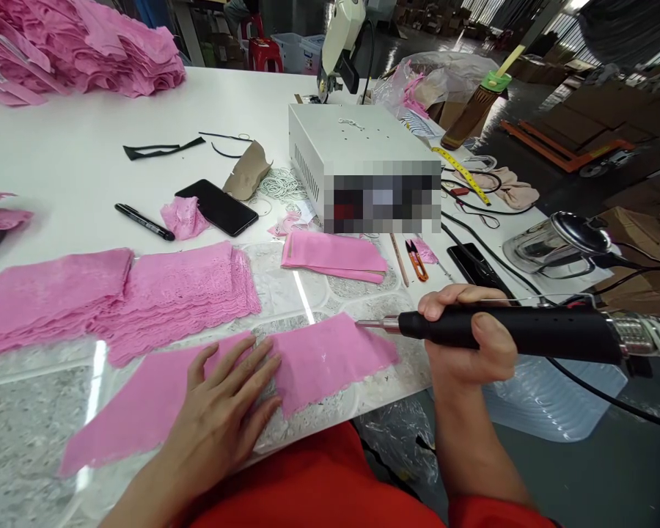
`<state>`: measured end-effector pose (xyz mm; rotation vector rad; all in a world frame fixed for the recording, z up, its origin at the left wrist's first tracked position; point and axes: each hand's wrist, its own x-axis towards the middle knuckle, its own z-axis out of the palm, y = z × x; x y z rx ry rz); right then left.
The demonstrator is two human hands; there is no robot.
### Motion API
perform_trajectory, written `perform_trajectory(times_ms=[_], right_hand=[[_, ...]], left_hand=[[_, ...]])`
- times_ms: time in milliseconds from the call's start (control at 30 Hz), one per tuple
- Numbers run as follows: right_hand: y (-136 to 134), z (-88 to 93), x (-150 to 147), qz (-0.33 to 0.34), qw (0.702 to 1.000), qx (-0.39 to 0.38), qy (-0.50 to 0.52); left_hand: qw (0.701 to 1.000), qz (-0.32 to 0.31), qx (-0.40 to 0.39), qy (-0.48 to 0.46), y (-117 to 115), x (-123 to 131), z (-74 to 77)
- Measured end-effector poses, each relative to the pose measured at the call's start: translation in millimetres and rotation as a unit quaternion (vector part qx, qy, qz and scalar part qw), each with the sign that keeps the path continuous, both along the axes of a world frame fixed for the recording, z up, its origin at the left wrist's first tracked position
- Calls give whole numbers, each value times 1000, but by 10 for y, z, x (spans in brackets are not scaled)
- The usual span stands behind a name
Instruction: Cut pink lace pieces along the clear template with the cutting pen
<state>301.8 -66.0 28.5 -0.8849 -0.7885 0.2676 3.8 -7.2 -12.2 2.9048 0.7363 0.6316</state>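
Note:
My left hand [228,403] lies flat with fingers spread on thin pink fabric [324,367], which stretches out on both sides of it. Whether this fabric is one piece or two is hidden under the hand. My right hand [467,341] is wrapped round a thick black handheld tool with a thin metal tip [506,331]. Its tip reaches the top right edge of the pink fabric; I cannot tell if it touches. Behind it lies a folded pink strip [333,257]. To the left sits a stack of pink lace-edged pieces [181,286].
A grey metal box [363,136] stands at mid-table. Around it lie a black phone [218,205], a marker [144,221], orange thread snips [416,261], a yellow tape measure [462,174] and cables. A steel-and-glass jug [555,242] stands at right; a pink garment heap [82,48] fills the back left.

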Motion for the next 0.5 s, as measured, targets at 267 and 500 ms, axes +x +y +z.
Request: perform_trajectory(times_ms=[267,500], right_hand=[[21,-2,-12,8,1000,-2,-19],[-7,45,-12,4,1000,-12,-17]], left_hand=[[999,7,-27,-24,-15,17,-10],[995,47,-59,-58,-68,52,-5]])
